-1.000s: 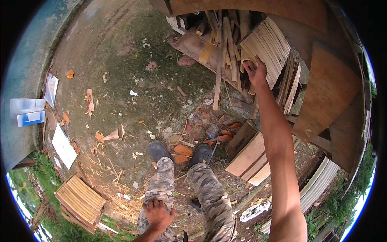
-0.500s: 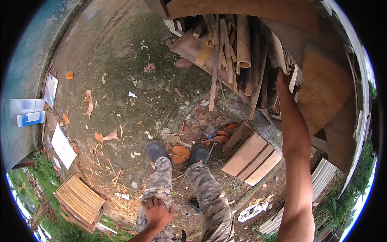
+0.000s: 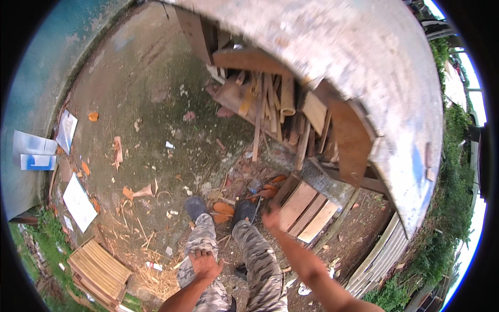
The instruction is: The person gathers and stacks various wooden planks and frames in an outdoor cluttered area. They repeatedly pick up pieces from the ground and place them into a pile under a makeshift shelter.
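Note:
My left hand lies spread over the knee of my camouflage trousers and holds nothing. Low beside the left edge of a slatted wooden crate is my right hand; motion smears its fingers, so whether they grip anything does not show. Beyond the crate, wood strips and a hollow bamboo length lie piled beneath a worn whitish tabletop. A pale board leans among them, beside a brown plywood panel.
A bamboo-slatted stool or crate stands at lower left. White sheets lie by the blue-green wall. Dry leaves and wood scraps litter the ground near my dark clogs. Corrugated sheets lie at lower right.
My right hand has drawn back from the wood pile, down and left beside the crate. The view has shifted, bringing the tabletop into sight. My left hand stays on the knee.

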`<control>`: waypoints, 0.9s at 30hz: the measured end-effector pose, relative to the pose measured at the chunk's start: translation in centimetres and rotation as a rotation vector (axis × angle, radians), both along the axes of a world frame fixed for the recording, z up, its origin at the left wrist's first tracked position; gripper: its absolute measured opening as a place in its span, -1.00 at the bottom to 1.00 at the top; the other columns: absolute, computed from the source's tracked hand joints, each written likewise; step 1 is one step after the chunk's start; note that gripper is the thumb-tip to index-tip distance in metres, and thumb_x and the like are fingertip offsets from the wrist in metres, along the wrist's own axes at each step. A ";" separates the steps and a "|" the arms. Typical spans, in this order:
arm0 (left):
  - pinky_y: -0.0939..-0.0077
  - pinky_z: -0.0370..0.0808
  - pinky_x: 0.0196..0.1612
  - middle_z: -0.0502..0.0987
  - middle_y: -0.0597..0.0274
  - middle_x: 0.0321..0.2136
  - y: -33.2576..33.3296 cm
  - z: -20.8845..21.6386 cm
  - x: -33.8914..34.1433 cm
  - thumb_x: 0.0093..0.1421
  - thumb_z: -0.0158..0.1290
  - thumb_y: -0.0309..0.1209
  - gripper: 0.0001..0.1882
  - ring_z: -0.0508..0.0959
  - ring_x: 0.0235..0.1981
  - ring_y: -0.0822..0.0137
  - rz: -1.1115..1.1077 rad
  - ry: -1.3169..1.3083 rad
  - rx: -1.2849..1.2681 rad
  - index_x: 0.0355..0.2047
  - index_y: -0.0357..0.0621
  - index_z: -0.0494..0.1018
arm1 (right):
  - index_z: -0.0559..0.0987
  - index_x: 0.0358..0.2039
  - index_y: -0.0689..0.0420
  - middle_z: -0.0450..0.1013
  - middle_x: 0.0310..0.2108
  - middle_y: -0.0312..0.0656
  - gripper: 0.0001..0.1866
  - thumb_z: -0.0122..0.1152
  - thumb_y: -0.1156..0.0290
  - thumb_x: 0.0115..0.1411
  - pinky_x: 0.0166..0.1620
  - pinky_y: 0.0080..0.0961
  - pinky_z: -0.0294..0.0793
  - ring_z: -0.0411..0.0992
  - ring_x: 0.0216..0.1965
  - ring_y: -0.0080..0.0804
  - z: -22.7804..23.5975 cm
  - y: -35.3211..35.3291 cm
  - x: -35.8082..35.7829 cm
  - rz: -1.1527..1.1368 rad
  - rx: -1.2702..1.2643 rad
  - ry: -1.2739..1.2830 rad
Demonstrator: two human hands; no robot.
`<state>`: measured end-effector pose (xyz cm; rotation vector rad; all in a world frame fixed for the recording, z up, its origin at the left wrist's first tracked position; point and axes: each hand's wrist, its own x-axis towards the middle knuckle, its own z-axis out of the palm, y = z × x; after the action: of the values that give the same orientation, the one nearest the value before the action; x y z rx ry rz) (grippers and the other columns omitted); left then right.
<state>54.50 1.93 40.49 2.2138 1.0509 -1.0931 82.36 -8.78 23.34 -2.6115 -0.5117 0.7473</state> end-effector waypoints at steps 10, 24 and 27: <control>0.18 0.47 -0.03 0.58 0.01 -0.14 3.6 4.2 -4.3 0.11 0.12 -0.07 -0.59 0.55 -0.10 -0.03 0.663 -0.316 0.019 -0.16 -0.07 0.57 | 0.51 0.05 0.20 0.46 0.01 0.14 -0.40 0.18 0.05 0.09 0.18 -0.26 0.35 0.38 0.12 0.01 21.9 -4.0 -19.2 0.060 -0.221 0.484; 0.10 0.46 -0.14 0.60 -0.10 -0.29 -13.9 13.4 -23.5 0.19 0.01 0.01 -0.51 0.56 -0.21 -0.12 1.617 -0.502 0.344 -0.30 -0.23 0.57 | 0.67 -0.20 0.10 0.59 -0.25 0.02 -0.61 0.18 0.09 0.11 -0.06 -0.29 0.50 0.55 -0.13 -0.16 28.6 -10.8 -7.4 0.572 -0.286 0.236; 0.19 0.49 -0.23 0.62 -0.07 -0.40 -22.5 15.2 -24.9 0.15 0.08 -0.09 -0.60 0.60 -0.35 -0.04 2.072 -0.543 0.336 -0.32 -0.22 0.60 | 0.59 -0.03 0.11 0.56 -0.11 -0.05 -0.52 0.19 0.08 0.11 -0.14 -0.27 0.53 0.53 -0.13 -0.16 27.1 -13.9 -5.3 0.629 -0.301 0.271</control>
<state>29.55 -20.56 55.70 0.4333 2.1621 0.5939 77.01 -22.63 50.48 -2.5457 -1.2413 1.4459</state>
